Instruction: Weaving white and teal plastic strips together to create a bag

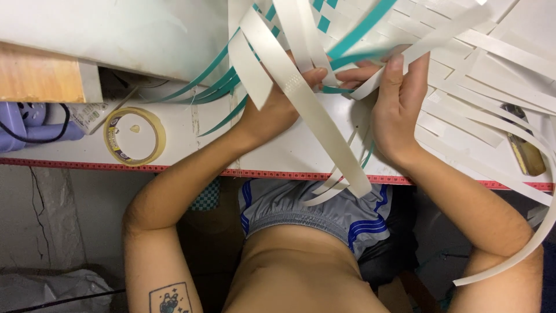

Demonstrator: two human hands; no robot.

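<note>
Seen from above: both hands raised over a white worktop (174, 133), working among many long flat strips, white and teal.

Left hand (278, 107) clenched on a wide white strip (307, 110), thumb and fingertips pinching it near the middle of its length. Long axis of this strip running diagonally: upper end near the top of the view, lower end hanging past the red-edged front border of the worktop toward the lap. Strip lying across the left hand and directly under its grip, so nothing to reach for on this side.

Right hand (397, 104) just beside the left, fingertips almost touching it, fingers closed on a second white strip (428, 43) that goes up and to the right. A teal strip (359, 32) crossing just above both hands, apart from the palms; cannot tell if any finger touches it. Crossing point of the strips between the two hands, about equally near to both.

Behind the hands, a partly woven mat of white and teal strips (347, 17). More loose white strips spread at the right. A roll of yellowish tape (134, 137) flat on the worktop, well apart at the left. A dark small tool (524, 148) at the far right, kind unclear.
</note>
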